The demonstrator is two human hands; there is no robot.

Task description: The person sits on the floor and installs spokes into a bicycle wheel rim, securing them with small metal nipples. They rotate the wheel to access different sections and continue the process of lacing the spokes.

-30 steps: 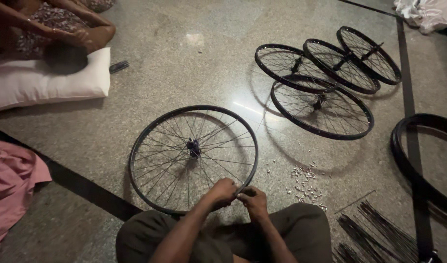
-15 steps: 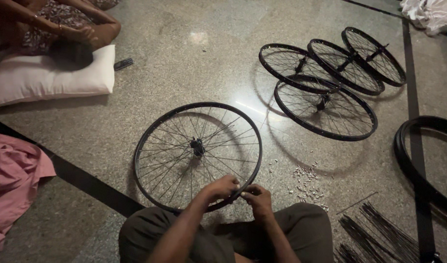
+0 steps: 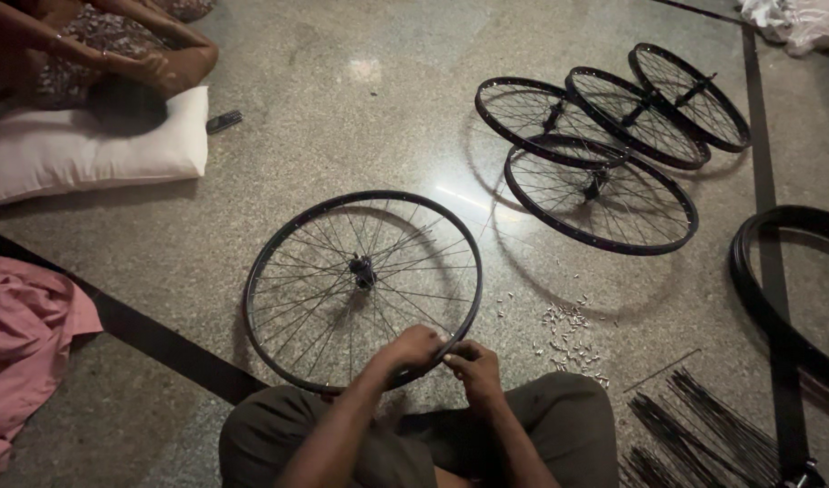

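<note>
From the head view, a spoked bicycle wheel (image 3: 363,289) lies flat on the stone floor (image 3: 342,136) just in front of the seated person's knees. The left hand (image 3: 414,348) curls over the wheel's near rim; the right hand (image 3: 473,366), touching it, pinches something small at the rim. Loose spoke nipples (image 3: 568,339) lie right of the wheel, finished wheels (image 3: 604,149) far right, a white pillow (image 3: 89,149) far left

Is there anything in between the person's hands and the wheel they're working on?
Nothing visible. Both the left hand and the right hand already rest on the near rim of the bicycle wheel, which lies flat on the floor.
</note>
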